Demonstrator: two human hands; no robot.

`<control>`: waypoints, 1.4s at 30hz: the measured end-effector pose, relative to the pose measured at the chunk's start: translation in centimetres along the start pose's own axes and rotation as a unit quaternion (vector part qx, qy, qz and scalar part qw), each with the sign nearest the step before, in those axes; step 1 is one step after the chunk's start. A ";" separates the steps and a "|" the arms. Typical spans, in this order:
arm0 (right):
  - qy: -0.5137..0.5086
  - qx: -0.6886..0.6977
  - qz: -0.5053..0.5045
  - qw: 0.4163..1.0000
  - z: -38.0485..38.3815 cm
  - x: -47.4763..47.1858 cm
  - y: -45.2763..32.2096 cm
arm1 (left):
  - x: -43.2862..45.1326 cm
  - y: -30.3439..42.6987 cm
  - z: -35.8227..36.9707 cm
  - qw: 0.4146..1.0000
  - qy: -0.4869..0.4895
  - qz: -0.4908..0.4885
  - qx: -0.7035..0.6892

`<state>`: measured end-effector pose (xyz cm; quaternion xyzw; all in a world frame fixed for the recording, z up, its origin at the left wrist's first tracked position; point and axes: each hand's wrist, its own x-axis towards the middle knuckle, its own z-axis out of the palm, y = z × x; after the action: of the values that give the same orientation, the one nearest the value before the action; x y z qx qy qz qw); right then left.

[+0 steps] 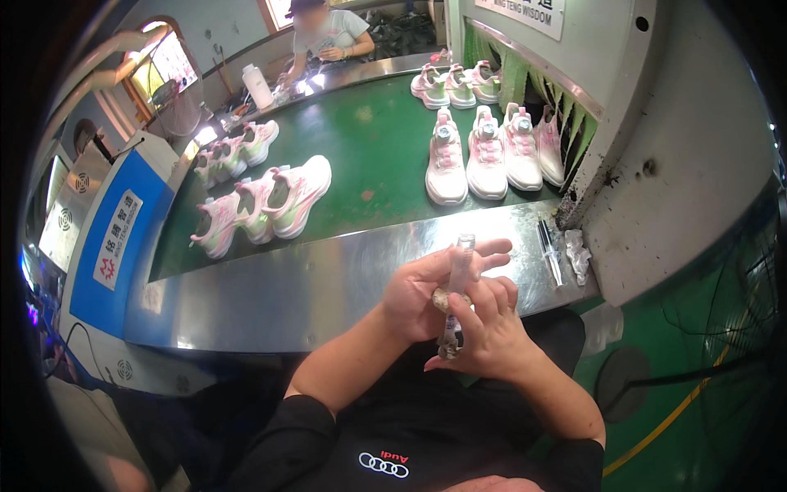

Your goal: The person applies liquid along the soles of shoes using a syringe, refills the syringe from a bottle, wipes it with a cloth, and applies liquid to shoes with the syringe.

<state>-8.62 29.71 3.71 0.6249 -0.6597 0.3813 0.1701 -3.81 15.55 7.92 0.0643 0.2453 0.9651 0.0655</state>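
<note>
A narrow clear plastic tube [460, 270], possibly a syringe, stands nearly upright between my hands above the metal edge of the bench. Pale, lumpy material [444, 300] surrounds its middle, and the lower end looks stained. My left hand [419, 292] grips the tube from the left, its thumb along the upper part and its outer fingers spread behind. From the right, my right hand [492, 329] holds the lower part, thumb against the pale lump. Pen-like tools [549, 253] lie on the metal ledge [363, 270] right of my hands, beside a crumpled white wad [578, 257].
Pink-and-white sneakers [446, 163] stand in rows on the green conveyor belt [363, 141], some by the strip curtain [547, 86] of a machine housing, others [298, 197] at left. A co-worker [332, 37] and a white bottle [257, 86] are across the belt. A fan [731, 332] stands right.
</note>
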 end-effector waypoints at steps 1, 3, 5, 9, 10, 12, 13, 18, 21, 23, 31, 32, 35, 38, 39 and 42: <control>-0.005 -0.028 0.007 1.000 0.1 0.0 -0.2 | -0.1 0.1 -0.1 1.000 0.004 -0.007 -0.009; -0.018 -0.038 0.003 0.999 0.3 -0.1 -0.4 | -0.1 0.0 -0.3 1.000 -0.004 -0.024 -0.017; 0.006 -0.096 0.014 0.995 0.5 -0.3 -0.2 | 0.2 -0.2 -0.8 0.998 -0.024 -0.053 -0.022; 0.023 -0.170 -0.013 0.985 0.7 0.0 0.1 | 0.5 -0.4 -3.1 0.999 -0.035 0.031 0.027; 0.024 -0.175 -0.013 0.984 0.5 0.1 0.3 | 0.2 -0.1 -4.4 0.996 -0.027 0.064 0.053; 0.040 -0.195 -0.014 0.980 -0.1 0.0 0.9 | -1.0 2.2 -7.9 0.988 0.037 0.128 0.074; 0.043 -0.199 -0.008 0.979 -0.6 -0.3 1.4 | -1.8 4.1 -9.7 0.980 0.110 0.139 0.092; 0.038 -0.215 0.023 0.976 -2.1 -1.3 3.1 | -10.1 15.0 -20.4 0.894 0.340 0.265 0.121; 0.011 -0.218 0.047 0.975 -2.7 -0.9 3.4 | -14.1 19.5 -24.2 0.817 0.452 0.296 0.199; 0.042 -0.218 0.000 0.975 -3.0 -1.2 4.3 | -13.6 20.7 -24.9 0.795 0.494 0.273 0.224; 0.065 -0.272 -0.002 0.960 -3.6 -2.3 4.7 | -12.8 23.1 -25.2 0.779 0.512 0.268 0.244; 0.071 -0.272 -0.006 0.960 -3.8 -2.4 4.8 | -12.8 23.2 -25.0 0.781 0.509 0.265 0.247; 0.081 -0.262 -0.006 0.962 -3.8 -2.6 4.5 | -12.5 23.3 -23.6 0.766 0.519 0.255 0.281; 0.087 -0.254 -0.001 0.963 -4.2 -2.7 4.4 | -10.6 22.3 -20.5 0.746 0.477 0.237 0.400; 0.090 -0.249 0.002 0.964 -4.4 -2.7 4.3 | -10.0 21.7 -19.1 0.748 0.476 0.236 0.399; 0.105 -0.244 0.008 0.964 -4.8 -3.0 4.6 | -7.6 18.6 -14.8 0.734 0.433 0.206 0.481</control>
<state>-13.74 34.84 3.41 0.5154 -0.7163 0.2734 0.3828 -0.37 -8.72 3.33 -0.2888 0.6592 0.6318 -0.2880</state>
